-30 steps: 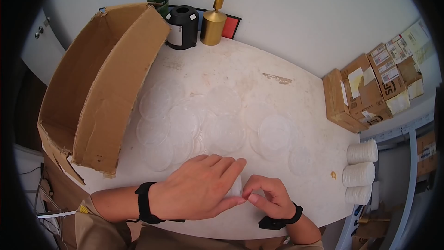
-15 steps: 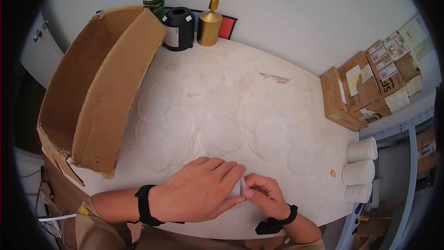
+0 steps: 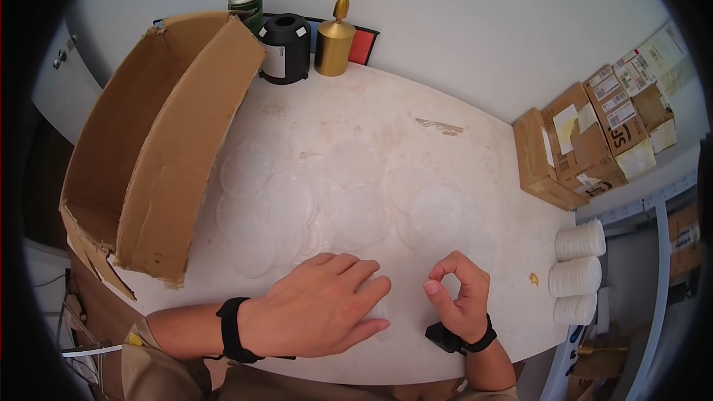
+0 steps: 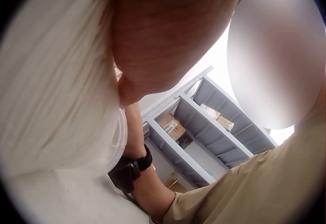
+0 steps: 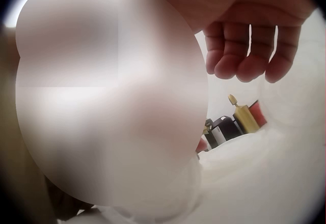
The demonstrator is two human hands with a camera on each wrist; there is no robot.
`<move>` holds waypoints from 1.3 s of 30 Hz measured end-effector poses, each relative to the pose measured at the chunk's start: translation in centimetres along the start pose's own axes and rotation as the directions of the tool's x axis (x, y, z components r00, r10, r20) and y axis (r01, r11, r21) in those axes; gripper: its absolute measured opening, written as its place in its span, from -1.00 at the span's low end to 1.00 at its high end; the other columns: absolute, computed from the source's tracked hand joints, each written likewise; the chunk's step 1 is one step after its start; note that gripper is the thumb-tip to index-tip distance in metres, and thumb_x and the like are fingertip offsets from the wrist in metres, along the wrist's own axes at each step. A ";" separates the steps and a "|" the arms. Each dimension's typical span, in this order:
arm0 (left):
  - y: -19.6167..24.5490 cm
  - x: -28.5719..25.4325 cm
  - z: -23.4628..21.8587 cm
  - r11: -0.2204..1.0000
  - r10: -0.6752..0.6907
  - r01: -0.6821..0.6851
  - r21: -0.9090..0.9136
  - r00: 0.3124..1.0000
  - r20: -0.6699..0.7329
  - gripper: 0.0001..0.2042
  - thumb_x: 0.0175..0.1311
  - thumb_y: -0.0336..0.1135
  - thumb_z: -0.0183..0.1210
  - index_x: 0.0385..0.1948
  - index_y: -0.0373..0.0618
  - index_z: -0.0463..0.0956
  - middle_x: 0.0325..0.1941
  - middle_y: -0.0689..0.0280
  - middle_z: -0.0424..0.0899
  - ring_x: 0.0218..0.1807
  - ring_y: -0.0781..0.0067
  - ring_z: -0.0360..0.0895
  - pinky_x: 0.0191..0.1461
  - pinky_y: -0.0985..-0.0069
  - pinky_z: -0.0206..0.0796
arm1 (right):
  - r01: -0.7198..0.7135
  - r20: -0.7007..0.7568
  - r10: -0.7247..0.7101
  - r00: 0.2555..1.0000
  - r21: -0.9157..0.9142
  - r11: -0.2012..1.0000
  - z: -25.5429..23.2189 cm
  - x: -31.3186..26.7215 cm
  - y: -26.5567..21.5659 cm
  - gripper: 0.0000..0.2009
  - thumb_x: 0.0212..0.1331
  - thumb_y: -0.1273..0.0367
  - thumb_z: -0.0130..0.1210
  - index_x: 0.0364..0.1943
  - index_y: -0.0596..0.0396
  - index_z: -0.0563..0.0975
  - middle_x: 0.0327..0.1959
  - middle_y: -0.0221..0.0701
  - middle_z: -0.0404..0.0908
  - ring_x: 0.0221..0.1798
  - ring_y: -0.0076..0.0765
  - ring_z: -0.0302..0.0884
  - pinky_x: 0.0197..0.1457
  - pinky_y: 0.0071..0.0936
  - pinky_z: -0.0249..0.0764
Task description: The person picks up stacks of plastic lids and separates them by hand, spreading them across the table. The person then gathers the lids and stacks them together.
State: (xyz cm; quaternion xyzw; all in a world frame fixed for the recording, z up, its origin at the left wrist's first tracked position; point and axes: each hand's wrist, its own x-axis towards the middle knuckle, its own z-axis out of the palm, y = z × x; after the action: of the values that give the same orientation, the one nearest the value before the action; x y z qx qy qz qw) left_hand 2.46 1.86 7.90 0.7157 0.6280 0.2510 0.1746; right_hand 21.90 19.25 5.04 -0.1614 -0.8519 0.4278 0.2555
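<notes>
Beyond the loosely bent left hand (image 3: 318,308) and right hand (image 3: 462,298), translucent discs (image 3: 440,212) lie flat.

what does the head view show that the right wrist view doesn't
Only the head view: the open cardboard box, the shipping boxes and the white spools at the table's right edge.

Only the right wrist view: the right hand from its palm side, with four fingertips side by side.

Both: the gold canister, the black canister and the red panel.
</notes>
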 end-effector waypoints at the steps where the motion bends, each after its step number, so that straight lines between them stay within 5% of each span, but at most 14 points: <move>1: 0.0 0.0 -0.1 1.000 0.000 0.000 0.002 1.000 0.008 -0.58 0.25 -0.09 0.31 -0.02 -0.20 0.49 0.10 0.05 0.61 0.08 0.06 0.58 0.15 0.24 0.44 | 0.004 0.077 -0.007 0.997 0.031 1.000 0.0 0.0 -0.2 -0.83 0.09 0.41 0.37 -0.39 0.12 0.56 -0.48 -0.37 0.53 -0.45 -0.30 0.48 -0.38 -0.44 0.37; 2: 0.0 0.0 -0.1 1.000 -0.001 0.001 0.004 1.000 0.015 -0.58 0.25 -0.09 0.31 -0.02 -0.20 0.49 0.10 0.05 0.61 0.08 0.06 0.58 0.15 0.24 0.44 | 0.004 0.077 -0.007 0.997 0.031 1.000 0.1 0.1 -0.5 -0.83 0.09 0.41 0.37 -0.39 0.12 0.56 -0.48 -0.37 0.53 -0.45 -0.30 0.48 -0.38 -0.44 0.37; 5: -0.1 -0.1 -0.1 1.000 -0.007 0.007 -0.003 1.000 0.022 -0.58 0.25 -0.09 0.31 -0.03 -0.19 0.49 0.09 0.06 0.61 0.08 0.06 0.58 0.15 0.25 0.44 | 0.161 0.458 -0.189 0.869 0.100 0.982 0.5 0.5 -1.4 -0.76 0.03 0.33 0.44 -0.35 0.04 0.56 -0.48 -0.42 0.53 -0.43 -0.27 0.49 -0.41 -0.39 0.37; 9: -0.1 -0.1 -0.1 1.000 -0.014 0.014 -0.019 1.000 0.025 -0.56 0.24 -0.10 0.32 -0.01 -0.23 0.48 0.08 0.06 0.61 0.07 0.06 0.58 0.14 0.25 0.44 | 0.235 0.476 -0.221 0.851 0.031 0.972 1.2 -0.1 -1.0 -0.78 -0.02 0.39 0.42 -0.38 0.06 0.56 -0.51 -0.43 0.52 -0.47 -0.29 0.47 -0.44 -0.40 0.35; 12: -0.1 -0.1 -0.2 0.998 -0.021 0.020 -0.051 1.000 -0.009 -0.51 0.23 -0.12 0.33 0.04 -0.30 0.44 0.02 0.06 0.62 0.03 0.06 0.59 0.11 0.26 0.45 | 0.219 0.373 -0.204 0.905 0.002 0.976 0.6 -0.1 -0.7 -0.85 -0.05 0.49 0.35 -0.44 0.08 0.57 -0.56 -0.44 0.50 -0.55 -0.32 0.44 -0.50 -0.43 0.31; 14: 0.0 -0.1 -0.3 0.997 -0.021 0.018 -0.069 0.998 -0.051 -0.45 0.21 -0.13 0.35 0.09 -0.34 0.40 -0.05 0.05 0.64 -0.01 0.05 0.60 0.08 0.27 0.45 | 0.064 0.147 -0.048 0.988 -0.105 0.992 -0.1 -0.1 -0.8 -0.90 -0.06 0.56 0.27 -0.50 0.11 0.56 -0.61 -0.42 0.47 -0.62 -0.37 0.40 -0.53 -0.47 0.29; 19: -0.1 -0.1 -0.2 0.997 -0.017 0.011 -0.078 0.997 -0.070 -0.40 0.18 -0.12 0.36 0.13 -0.36 0.39 -0.07 0.04 0.65 -0.02 0.04 0.61 0.08 0.27 0.45 | -0.001 -0.077 -0.012 0.997 -0.157 0.988 -0.7 0.1 0.0 -0.90 -0.07 0.58 0.27 -0.50 0.14 0.56 -0.64 -0.41 0.45 -0.62 -0.43 0.41 -0.51 -0.52 0.32; 22: -0.1 -0.1 -0.3 0.998 -0.009 0.006 -0.059 0.999 -0.050 -0.36 0.15 -0.09 0.37 0.13 -0.39 0.39 -0.01 -0.02 0.64 0.02 0.02 0.60 0.11 0.26 0.45 | 0.182 -0.107 -0.286 0.952 -0.553 0.813 -1.1 0.4 0.4 -0.83 -0.06 0.54 0.37 -0.38 0.13 0.59 -0.62 -0.44 0.45 -0.59 -0.44 0.42 -0.51 -0.51 0.31; 28: -0.1 -0.3 -0.3 0.998 0.016 -0.014 0.056 0.999 -0.046 -0.30 0.08 0.01 0.40 0.11 -0.40 0.43 0.10 -0.10 0.59 0.11 -0.05 0.56 0.19 0.25 0.45 | 0.140 -0.013 -0.148 0.989 -0.247 0.959 0.6 -0.4 -0.6 -0.76 -0.03 0.46 0.39 -0.26 0.13 0.61 -0.59 -0.40 0.50 -0.59 -0.40 0.43 -0.49 -0.52 0.33; 32: -0.1 -0.4 -0.4 0.999 -0.027 0.026 0.044 0.999 0.033 -0.32 0.09 0.03 0.39 0.09 -0.38 0.45 0.07 -0.05 0.60 0.08 -0.01 0.58 0.13 0.27 0.47 | 0.172 0.234 -0.157 0.959 -0.043 0.984 1.4 -0.7 -1.5 -0.83 0.03 0.46 0.41 -0.34 0.10 0.61 -0.58 -0.44 0.48 -0.58 -0.37 0.42 -0.51 -0.46 0.31; 39: -0.1 -0.3 -0.1 0.999 -0.044 0.045 0.026 0.999 -0.016 -0.33 0.12 0.02 0.38 0.08 -0.41 0.45 0.01 0.02 0.63 -0.02 0.09 0.62 0.01 0.30 0.50 | -0.047 0.417 -0.069 0.906 0.262 0.964 2.5 -1.3 -1.3 -0.90 0.20 0.52 0.26 -0.32 0.18 0.54 -0.47 -0.33 0.52 -0.45 -0.22 0.47 -0.38 -0.39 0.39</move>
State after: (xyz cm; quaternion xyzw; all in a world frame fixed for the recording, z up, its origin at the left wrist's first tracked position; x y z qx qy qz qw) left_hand 2.29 1.58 7.93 0.7018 0.6483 0.2443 0.1657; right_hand 21.42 16.21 4.46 -0.0244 -0.8225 0.5616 0.0869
